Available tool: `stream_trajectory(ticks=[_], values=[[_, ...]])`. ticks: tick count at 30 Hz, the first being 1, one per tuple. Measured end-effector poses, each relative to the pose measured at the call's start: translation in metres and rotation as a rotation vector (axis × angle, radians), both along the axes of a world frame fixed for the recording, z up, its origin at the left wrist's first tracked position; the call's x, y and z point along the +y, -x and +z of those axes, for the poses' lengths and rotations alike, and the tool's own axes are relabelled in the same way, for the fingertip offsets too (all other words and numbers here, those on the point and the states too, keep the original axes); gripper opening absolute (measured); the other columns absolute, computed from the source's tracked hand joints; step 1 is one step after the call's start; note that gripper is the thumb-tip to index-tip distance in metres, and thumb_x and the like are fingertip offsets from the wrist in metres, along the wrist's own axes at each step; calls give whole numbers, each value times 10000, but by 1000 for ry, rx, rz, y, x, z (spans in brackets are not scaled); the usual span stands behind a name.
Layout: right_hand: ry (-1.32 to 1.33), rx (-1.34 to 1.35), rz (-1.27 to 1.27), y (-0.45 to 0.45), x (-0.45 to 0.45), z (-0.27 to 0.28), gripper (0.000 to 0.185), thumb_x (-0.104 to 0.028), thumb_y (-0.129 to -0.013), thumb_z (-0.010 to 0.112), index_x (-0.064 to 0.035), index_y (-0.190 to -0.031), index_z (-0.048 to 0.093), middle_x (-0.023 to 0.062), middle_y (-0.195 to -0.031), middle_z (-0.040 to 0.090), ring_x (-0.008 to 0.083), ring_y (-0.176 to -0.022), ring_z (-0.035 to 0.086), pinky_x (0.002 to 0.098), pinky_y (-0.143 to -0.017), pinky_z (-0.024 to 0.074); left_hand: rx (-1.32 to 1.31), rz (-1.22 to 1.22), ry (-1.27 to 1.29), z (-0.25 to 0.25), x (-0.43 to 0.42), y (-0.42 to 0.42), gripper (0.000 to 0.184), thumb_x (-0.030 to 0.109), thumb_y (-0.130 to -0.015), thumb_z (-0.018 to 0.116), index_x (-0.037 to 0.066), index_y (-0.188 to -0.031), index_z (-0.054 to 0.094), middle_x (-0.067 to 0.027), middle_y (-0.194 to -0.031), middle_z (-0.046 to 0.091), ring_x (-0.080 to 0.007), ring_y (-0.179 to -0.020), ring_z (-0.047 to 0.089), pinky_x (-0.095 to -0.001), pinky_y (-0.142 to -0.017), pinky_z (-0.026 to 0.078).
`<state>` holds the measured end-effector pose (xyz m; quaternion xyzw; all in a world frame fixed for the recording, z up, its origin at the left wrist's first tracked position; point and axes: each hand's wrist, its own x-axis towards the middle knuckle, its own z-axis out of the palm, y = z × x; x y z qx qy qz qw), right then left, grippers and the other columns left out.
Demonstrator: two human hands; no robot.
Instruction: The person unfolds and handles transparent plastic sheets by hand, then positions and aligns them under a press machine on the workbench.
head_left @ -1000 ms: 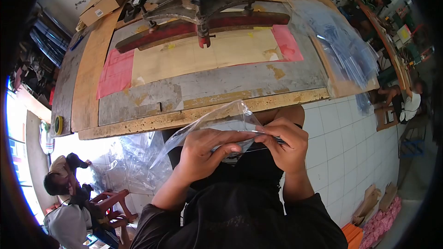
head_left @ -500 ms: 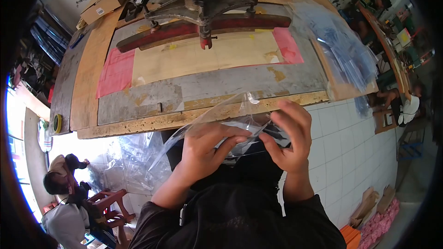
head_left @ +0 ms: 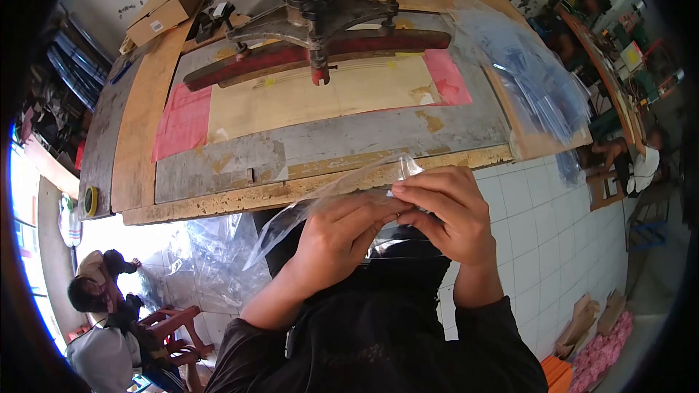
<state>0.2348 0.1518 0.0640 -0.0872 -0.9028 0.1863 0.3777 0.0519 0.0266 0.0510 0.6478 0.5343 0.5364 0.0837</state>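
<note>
A clear plastic sheet is bunched between my two hands, just in front of the table edge and above my lap. My left hand pinches it with thumb and forefinger. Close against those fingertips, my right hand also pinches the plastic, with its fingers bent over the top. Part of the sheet sticks up above the fingers, and another part trails off to the left. Exactly what lies between the fingertips is hidden. Beyond the hands, a press with a red curved bar stands over a cream panel with pink ends.
Clear plastic sheets are piled on the table's right side. A cardboard box and a tape roll sit on the left. More clear plastic lies on the floor. One person sits at lower left, others at far right.
My right fingers have come down and closed in beside my left fingertips on the plastic sheet. The hands are nearer together, and the view has shifted slightly.
</note>
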Motion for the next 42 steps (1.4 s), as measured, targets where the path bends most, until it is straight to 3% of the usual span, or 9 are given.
stream_trajectory(ticks=[8,13,21,24,28,35,42], values=[[-46,5,12,2,0,8,434,-216,-811,898,-91,-1212,787,32,-1171,797,236,-1023,721,370,-849,517,-50,107,9,-11,-2,-5,273,14,-834,856,51,-1088,763,-104,-1006,798,-282,-830,774,-359,-702,603],[-28,-26,-18,-3,-1,14,388,-196,-820,890,-93,-1182,796,22,-1149,800,229,-1022,721,361,-845,518,162,231,-322,-15,6,-9,318,13,-784,892,70,-1069,763,-55,-947,766,-224,-771,749,-339,-655,581],[-37,30,-1,2,0,12,362,-115,-819,876,-79,-1170,796,40,-1142,797,246,-1034,732,369,-870,531,260,237,-323,-7,7,-6,358,27,-775,910,84,-1091,750,-38,-913,736,-194,-711,720,-329,-603,547],[80,95,38,4,-2,7,359,-67,-813,869,-68,-1164,794,47,-1125,794,252,-1051,735,372,-880,530,272,257,-324,-7,7,-7,355,42,-783,916,90,-1090,745,-29,-894,725,-188,-690,706,-332,-591,537],[120,95,8,2,-3,6,358,-17,-802,864,-54,-1151,793,54,-1065,784,254,-1004,734,387,-860,537,251,291,-322,-6,9,-12,299,51,-749,924,70,-994,755,-54,-842,732,-219,-662,698,-336,-570,528],[42,137,-45,10,-6,3,363,12,-784,876,-50,-1131,791,54,-1009,774,250,-929,733,380,-805,534,258,322,-307,-9,10,-11,276,67,-767,923,72,-990,760,-62,-842,727,-221,-654,692,-338,-566,522],[85,133,-96,6,-1,5,285,13,-802,876,-44,-1071,800,65,-963,779,255,-889,736,373,-791,536,270,331,-305,-16,8,-9,441,127,-807,939,56,-1198,748,-30,-871,746,-175,-645,681,-313,-581,516]])
